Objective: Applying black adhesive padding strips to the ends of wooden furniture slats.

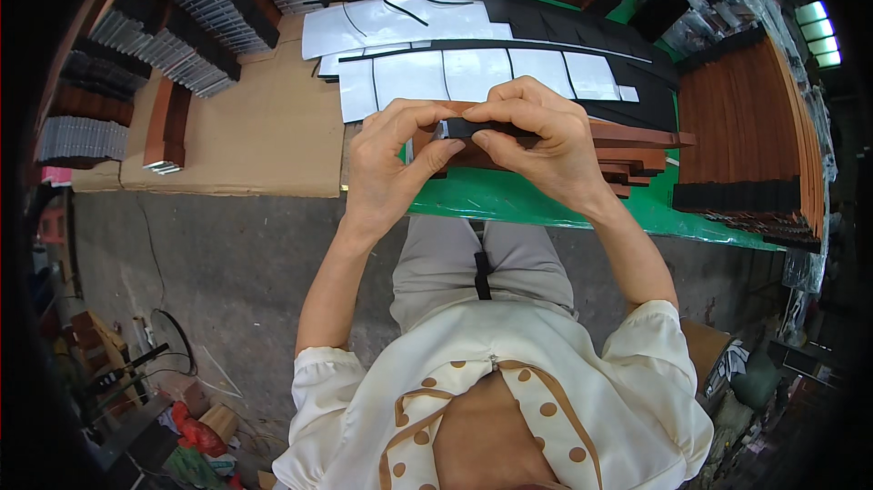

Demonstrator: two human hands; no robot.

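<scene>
My left hand [393, 158] and my right hand [536, 131] are raised together above the green table's [509, 204] near edge. Both pinch a short black strip [464, 127] against the end of a brown wood-grain piece [627, 134], thumbs and forefingers closed on it. Below the hands lies a small stack of similar brown pieces [637, 167]. Most of the strip is hidden by my fingers.
White backing sheets [473, 72] with black strips lie just beyond the hands. Stacks of brown panels [737, 117] and black strips [737, 195] fill the right. A cardboard-covered bench [255, 135] with silver and black bundles [191, 8] stands at left. Clutter lies on the floor [155, 381].
</scene>
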